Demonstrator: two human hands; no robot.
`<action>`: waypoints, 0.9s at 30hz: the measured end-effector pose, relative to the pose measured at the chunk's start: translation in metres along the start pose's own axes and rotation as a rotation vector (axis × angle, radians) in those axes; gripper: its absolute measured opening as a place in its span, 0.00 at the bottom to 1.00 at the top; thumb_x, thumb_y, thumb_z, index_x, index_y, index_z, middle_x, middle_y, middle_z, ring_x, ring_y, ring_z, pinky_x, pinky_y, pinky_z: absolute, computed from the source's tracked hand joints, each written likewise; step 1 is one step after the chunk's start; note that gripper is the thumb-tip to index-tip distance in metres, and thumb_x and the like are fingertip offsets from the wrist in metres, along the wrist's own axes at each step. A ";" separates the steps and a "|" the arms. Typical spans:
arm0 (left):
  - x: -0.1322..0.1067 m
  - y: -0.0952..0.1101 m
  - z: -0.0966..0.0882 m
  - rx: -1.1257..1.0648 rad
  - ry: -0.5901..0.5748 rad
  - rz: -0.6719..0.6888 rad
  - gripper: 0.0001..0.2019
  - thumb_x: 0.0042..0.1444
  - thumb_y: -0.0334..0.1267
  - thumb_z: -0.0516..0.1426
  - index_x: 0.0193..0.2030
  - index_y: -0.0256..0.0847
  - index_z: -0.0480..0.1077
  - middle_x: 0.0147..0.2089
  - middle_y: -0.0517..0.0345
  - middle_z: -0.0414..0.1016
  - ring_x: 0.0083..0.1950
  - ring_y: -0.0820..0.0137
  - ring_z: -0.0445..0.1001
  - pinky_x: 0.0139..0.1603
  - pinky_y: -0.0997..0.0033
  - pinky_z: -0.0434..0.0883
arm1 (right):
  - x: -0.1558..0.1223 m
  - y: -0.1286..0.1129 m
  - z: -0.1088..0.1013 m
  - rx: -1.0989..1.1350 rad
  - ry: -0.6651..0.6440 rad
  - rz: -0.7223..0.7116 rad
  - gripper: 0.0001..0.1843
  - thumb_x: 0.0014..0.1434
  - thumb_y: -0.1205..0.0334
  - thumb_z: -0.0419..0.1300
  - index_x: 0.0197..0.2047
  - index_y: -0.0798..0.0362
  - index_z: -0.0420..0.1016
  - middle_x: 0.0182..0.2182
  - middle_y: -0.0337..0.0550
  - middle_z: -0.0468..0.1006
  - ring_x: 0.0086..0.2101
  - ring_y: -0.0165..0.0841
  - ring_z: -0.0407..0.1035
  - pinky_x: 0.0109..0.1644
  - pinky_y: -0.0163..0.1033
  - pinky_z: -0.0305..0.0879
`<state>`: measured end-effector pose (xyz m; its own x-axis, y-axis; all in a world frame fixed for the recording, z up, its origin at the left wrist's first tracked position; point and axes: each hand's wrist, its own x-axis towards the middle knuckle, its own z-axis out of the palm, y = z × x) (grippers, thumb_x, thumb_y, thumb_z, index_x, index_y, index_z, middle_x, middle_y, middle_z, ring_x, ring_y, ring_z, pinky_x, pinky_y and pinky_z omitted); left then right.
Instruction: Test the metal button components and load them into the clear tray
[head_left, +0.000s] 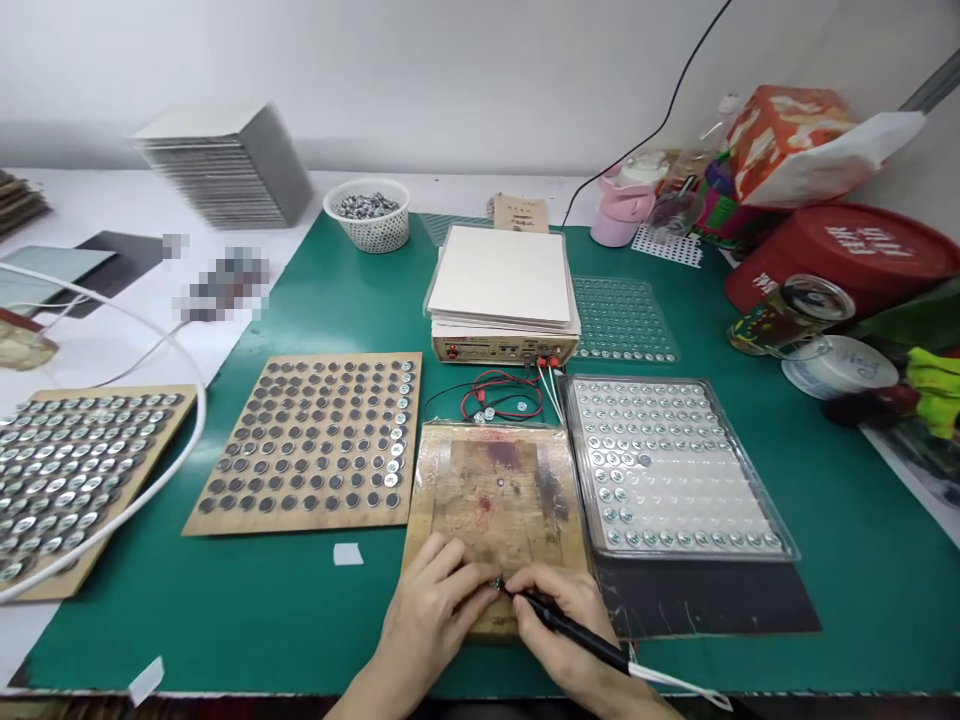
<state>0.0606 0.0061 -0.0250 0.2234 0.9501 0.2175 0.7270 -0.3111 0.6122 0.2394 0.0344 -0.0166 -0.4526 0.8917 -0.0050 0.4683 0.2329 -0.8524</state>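
Metal piece, small and partly covered, sits low on the wooden board, apparently pinched by the left hand's fingers. The right hand's fingers grip a black pen, its tip close beside the piece; contact is unclear. The step looks like probing or joining; the next move calls for steady, exact tip placement. Rightward lies a partly filled disc tray; behind, a meter.

Here's the left hand, bare, slim-fingered; the right hand, bare too; bare forearms at the bench's near edge.
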 end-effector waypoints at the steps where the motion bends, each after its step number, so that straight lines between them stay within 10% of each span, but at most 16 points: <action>1: 0.000 0.000 0.000 -0.004 -0.001 -0.007 0.09 0.64 0.37 0.52 0.39 0.42 0.74 0.30 0.56 0.69 0.33 0.69 0.66 0.30 0.72 0.67 | 0.001 -0.001 -0.001 -0.006 -0.003 -0.002 0.08 0.54 0.67 0.53 0.29 0.52 0.73 0.22 0.36 0.76 0.23 0.29 0.72 0.28 0.31 0.62; 13: 0.009 -0.002 -0.019 0.026 -0.136 -0.004 0.07 0.63 0.38 0.54 0.38 0.41 0.73 0.32 0.56 0.71 0.36 0.68 0.67 0.34 0.71 0.68 | 0.000 -0.004 0.005 -0.078 0.046 -0.063 0.09 0.55 0.69 0.51 0.25 0.52 0.66 0.18 0.34 0.69 0.20 0.28 0.66 0.24 0.31 0.58; 21: 0.028 -0.058 -0.076 0.433 0.173 -0.173 0.17 0.64 0.50 0.48 0.36 0.42 0.72 0.35 0.54 0.75 0.38 0.62 0.71 0.36 0.66 0.67 | -0.008 0.005 0.025 -0.313 0.243 -0.639 0.17 0.63 0.74 0.46 0.51 0.60 0.71 0.41 0.55 0.79 0.43 0.42 0.71 0.46 0.45 0.71; 27: 0.032 -0.077 -0.078 0.447 0.051 -0.311 0.22 0.59 0.55 0.45 0.39 0.42 0.72 0.36 0.51 0.77 0.37 0.59 0.74 0.29 0.68 0.66 | 0.003 0.001 -0.010 -0.319 0.194 -0.351 0.16 0.60 0.77 0.45 0.40 0.55 0.72 0.32 0.47 0.73 0.32 0.35 0.68 0.33 0.35 0.68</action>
<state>-0.0391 0.0593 -0.0055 -0.0695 0.9902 0.1211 0.9613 0.0340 0.2735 0.2457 0.0414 -0.0123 -0.4894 0.7868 0.3760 0.5348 0.6114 -0.5833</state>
